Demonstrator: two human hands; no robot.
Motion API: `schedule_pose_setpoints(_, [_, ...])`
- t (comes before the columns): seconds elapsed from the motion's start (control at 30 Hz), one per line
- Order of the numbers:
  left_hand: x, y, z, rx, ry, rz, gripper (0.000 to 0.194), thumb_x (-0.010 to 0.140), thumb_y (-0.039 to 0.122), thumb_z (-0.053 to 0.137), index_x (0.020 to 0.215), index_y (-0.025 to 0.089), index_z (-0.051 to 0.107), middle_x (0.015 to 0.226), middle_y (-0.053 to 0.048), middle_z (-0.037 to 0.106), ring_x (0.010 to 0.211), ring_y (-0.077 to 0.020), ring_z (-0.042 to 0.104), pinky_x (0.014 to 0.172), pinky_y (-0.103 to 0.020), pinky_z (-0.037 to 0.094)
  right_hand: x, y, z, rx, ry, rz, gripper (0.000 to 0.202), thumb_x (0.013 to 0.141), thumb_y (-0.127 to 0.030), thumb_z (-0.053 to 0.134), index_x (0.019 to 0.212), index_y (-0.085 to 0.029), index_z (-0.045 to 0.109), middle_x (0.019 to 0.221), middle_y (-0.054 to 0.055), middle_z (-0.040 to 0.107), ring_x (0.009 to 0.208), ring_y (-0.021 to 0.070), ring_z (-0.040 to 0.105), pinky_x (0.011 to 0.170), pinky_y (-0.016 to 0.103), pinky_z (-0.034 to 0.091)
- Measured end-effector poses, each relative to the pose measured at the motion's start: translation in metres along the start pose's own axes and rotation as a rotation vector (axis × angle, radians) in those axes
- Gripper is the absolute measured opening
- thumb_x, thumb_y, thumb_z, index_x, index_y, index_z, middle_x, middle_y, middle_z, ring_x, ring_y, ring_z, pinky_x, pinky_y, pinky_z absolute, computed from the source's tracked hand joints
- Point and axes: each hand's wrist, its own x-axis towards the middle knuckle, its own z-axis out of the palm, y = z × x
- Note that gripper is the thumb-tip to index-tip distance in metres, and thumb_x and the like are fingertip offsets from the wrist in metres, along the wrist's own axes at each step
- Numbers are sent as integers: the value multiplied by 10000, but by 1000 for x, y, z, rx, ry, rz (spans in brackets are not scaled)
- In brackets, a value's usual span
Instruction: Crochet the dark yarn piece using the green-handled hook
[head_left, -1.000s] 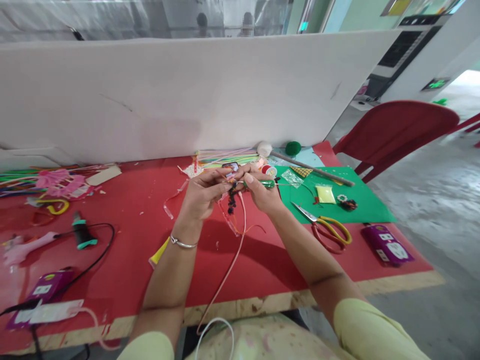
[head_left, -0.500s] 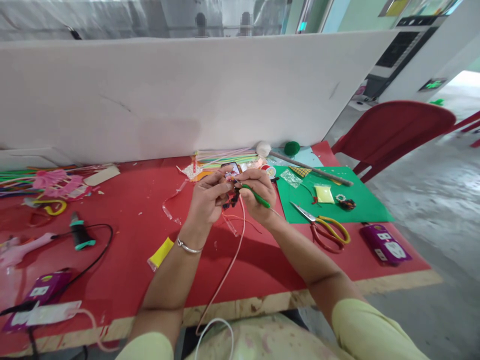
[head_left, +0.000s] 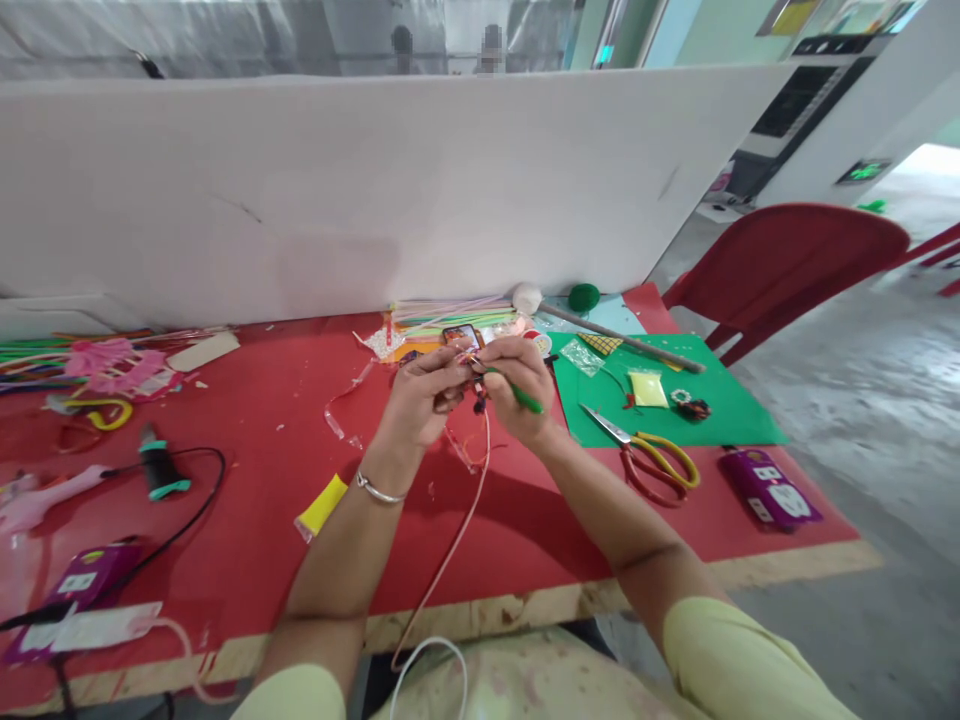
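My left hand (head_left: 421,395) is closed, fingertips pinching a small dark and reddish piece (head_left: 469,360) that looks like yarn work; the fingers hide most of it. In my right hand (head_left: 517,385) lies a green-handled crochet hook (head_left: 525,398), its handle pointing down and right across the palm. The hook's thin front end meets the piece between both hands' fingertips, though the exact contact is too small to tell. Below the fingers hangs a dark bit (head_left: 480,404). Just behind the hands a phone (head_left: 460,337) with a lit screen stands on the table.
Scissors (head_left: 645,455) lie right, by a green sheet (head_left: 739,420) with small packets. White yarn (head_left: 526,297) and green yarn (head_left: 583,296) balls stand by the white partition (head_left: 337,190). A pink cable (head_left: 457,540) crosses the front edge. Left are pliers (head_left: 161,465) and a glue gun (head_left: 56,500).
The dark dangling bit beneath my fingers has shifted to the right and bunched up. My right hand and the hook have turned slightly; both hands stay close together.
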Motion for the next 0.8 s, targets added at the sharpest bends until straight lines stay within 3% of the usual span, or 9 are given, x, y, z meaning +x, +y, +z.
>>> schedule_pose_setpoints(0.17, [1,16,-12,69,-143,-116,429,579,113,827,1008,118,799,570,28,559,436,-15,344,402,-168,175,22,-1,-16,220,-131,192,331,1003,-364,558,786,-228,768,906,45,709,896,170,686,848,363,572])
schedule_pose_setpoints(0.3, [0,20,-18,107,-164,-129,425,601,114,809,1025,105,799,501,71,457,424,-13,292,407,-173,201,29,1,-25,221,-198,164,313,989,-358,586,785,-231,787,905,51,725,903,176,685,848,361,574])
schedule_pose_setpoints(0.57, [-2,28,-18,150,-176,-174,363,559,99,793,921,117,819,443,84,397,403,-12,236,391,-172,152,35,3,-38,232,-345,78,212,968,-263,625,853,-211,795,929,58,719,898,160,687,827,325,577])
schedule_pose_setpoints(0.8, [0,27,-24,223,-235,-224,311,536,114,708,827,99,815,457,36,474,384,-21,264,383,-184,149,40,0,-46,292,-481,49,185,956,-229,648,826,-180,770,892,52,723,845,136,681,808,302,568])
